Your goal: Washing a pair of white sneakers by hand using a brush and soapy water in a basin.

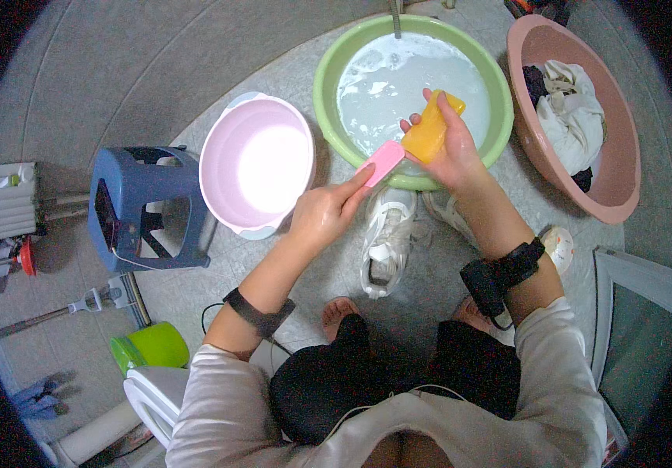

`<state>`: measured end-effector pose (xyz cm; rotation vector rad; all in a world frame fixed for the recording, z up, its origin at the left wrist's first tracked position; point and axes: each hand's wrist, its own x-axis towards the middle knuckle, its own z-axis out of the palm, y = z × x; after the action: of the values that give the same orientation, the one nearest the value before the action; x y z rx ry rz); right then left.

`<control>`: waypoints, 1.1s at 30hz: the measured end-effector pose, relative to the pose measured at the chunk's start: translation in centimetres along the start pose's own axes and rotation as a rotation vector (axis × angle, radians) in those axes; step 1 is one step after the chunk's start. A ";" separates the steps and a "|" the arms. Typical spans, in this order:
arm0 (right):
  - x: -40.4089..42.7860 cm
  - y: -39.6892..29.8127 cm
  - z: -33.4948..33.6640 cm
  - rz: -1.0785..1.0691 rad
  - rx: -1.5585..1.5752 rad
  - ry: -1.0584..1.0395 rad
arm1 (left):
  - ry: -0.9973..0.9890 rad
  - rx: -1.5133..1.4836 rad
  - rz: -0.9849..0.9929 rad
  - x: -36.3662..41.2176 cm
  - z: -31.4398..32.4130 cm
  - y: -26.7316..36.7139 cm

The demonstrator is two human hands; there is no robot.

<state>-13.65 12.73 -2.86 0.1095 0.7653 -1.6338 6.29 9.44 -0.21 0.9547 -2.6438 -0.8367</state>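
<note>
My left hand (323,215) grips a pink brush (387,161) by one end. Its other end is at the lower edge of a yellow bar of soap (426,133); I cannot tell whether they touch. Its bristles are hidden from view. The soap lies in my right hand (459,143), with the thumb along its upper side. Both are over the near side of a green plastic basin (325,126), which holds cloudy, foamy water (412,82). Below the basin's rim a white sneaker (390,234) stands on the floor, and a second shoe (448,210) is partly hidden by my right forearm.
A pale pink basin (219,169) and a blue plastic stool (190,234) with a phone (105,210) stand at left. A salmon basin (619,169) holding clothes (573,120) is at right. A hose (395,20) hangs over the green basin. A white-framed door (605,304) is at lower right.
</note>
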 end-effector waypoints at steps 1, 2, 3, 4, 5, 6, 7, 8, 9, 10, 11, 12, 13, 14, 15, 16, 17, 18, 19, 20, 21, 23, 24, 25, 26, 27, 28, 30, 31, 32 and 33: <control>0.3 0.4 0.3 -0.007 -0.001 -0.047 | 0.001 -0.001 -0.002 0.2 0.3 0.5; 0.4 0.8 0.5 -0.012 -0.004 -0.094 | 0.057 0.005 0.042 0.6 0.9 1.1; 0.3 0.9 0.7 -0.009 -0.008 -0.094 | 0.112 0.010 0.086 0.9 1.1 1.4; 0.1 1.0 0.9 -0.008 -0.012 -0.104 | 0.115 0.007 0.083 1.1 1.1 1.3; 0.0 1.1 1.1 -0.009 -0.014 -0.116 | 0.097 0.037 0.073 1.3 1.0 1.0; 0.0 1.1 1.2 -0.008 -0.016 -0.117 | 0.079 0.066 0.064 1.6 0.8 0.8; 0.2 1.1 1.2 -0.026 -0.021 -0.096 | 0.081 0.064 0.063 1.9 0.7 0.7; 0.4 1.1 1.1 -0.048 -0.026 -0.074 | 0.082 0.065 0.007 2.3 0.6 0.6; 0.8 1.1 0.7 -0.052 -0.027 -0.072 | 0.082 0.065 -0.050 2.6 0.5 0.6; 1.3 1.2 0.2 -0.103 -0.014 0.000 | 0.081 0.063 -0.046 2.9 0.3 0.5; 1.4 1.2 0.2 -0.152 0.000 0.070 | 0.064 0.032 -0.060 3.1 0.1 0.3; 1.4 1.1 0.2 -0.152 0.001 0.071 | 0.046 0.002 -0.074 3.3 0.1 0.3; 1.5 1.1 0.2 -0.179 0.057 0.091 | 0.043 -0.012 -0.072 3.3 0.1 0.4; 1.3 1.1 0.3 -0.204 0.114 0.115 | 0.038 -0.013 -0.073 3.2 0.3 0.9; 1.1 1.1 0.2 -0.203 0.116 0.119 | 0.003 0.013 -0.039 3.0 0.7 1.7; 0.9 1.0 0.1 -0.202 0.085 0.115 | -0.031 0.039 -0.006 2.8 1.0 2.1; 0.9 1.1 0.3 -0.193 0.056 0.093 | -0.027 0.047 -0.038 2.9 0.9 1.6; 1.1 1.2 -0.1 -0.199 0.057 0.084 | -0.020 0.052 -0.031 3.1 1.4 0.6; 1.4 1.5 -1.0 -0.208 0.059 0.096 | 0.038 0.029 -0.034 3.3 2.0 -0.8; 1.3 1.6 -1.5 -0.209 0.061 0.117 | 0.087 0.002 -0.043 3.3 2.1 -1.0; 1.4 1.5 -1.8 -0.208 0.061 0.117 | 0.087 0.002 -0.045 3.0 2.2 -1.1; 1.3 1.4 -2.0 -0.187 0.068 0.017 | 0.089 -0.109 0.058 2.0 2.5 -0.6; 1.2 1.4 -1.8 -0.181 0.065 0.021 | 0.088 -0.113 0.050 1.9 2.7 -0.1; 1.2 1.5 -1.5 -0.148 0.102 0.044 | 0.028 -0.069 0.020 1.8 3.1 0.6; 1.2 1.4 -1.0 -0.120 0.137 0.057 | -0.023 -0.019 -0.005 1.9 3.1 1.0; 1.6 1.4 -1.2 -0.118 0.132 0.051 | -0.064 0.024 -0.057 2.5 2.9 0.8; 2.1 1.5 -1.9 -0.144 0.109 0.059 | -0.058 0.024 -0.060 3.1 2.8 0.3; 2.1 1.7 -2.6 -0.164 0.087 0.073 | 0.043 0.085 -0.113 4.0 3.1 -1.4; 1.9 1.7 -2.8 -0.127 0.116 0.076 | 0.057 -0.044 -0.154 4.2 2.9 -2.5; 1.9 1.3 -3.2 -0.097 0.143 0.083 | 0.057 -0.049 -0.154 4.1 2.6 -1.8; 1.7 1.2 -3.2 -0.101 0.144 0.095 | -0.013 -0.051 -0.113 3.5 1.9 -0.6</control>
<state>-14.08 12.94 -6.60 0.2565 0.7345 -1.7895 3.24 7.69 -2.11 1.0975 -2.5863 -0.9337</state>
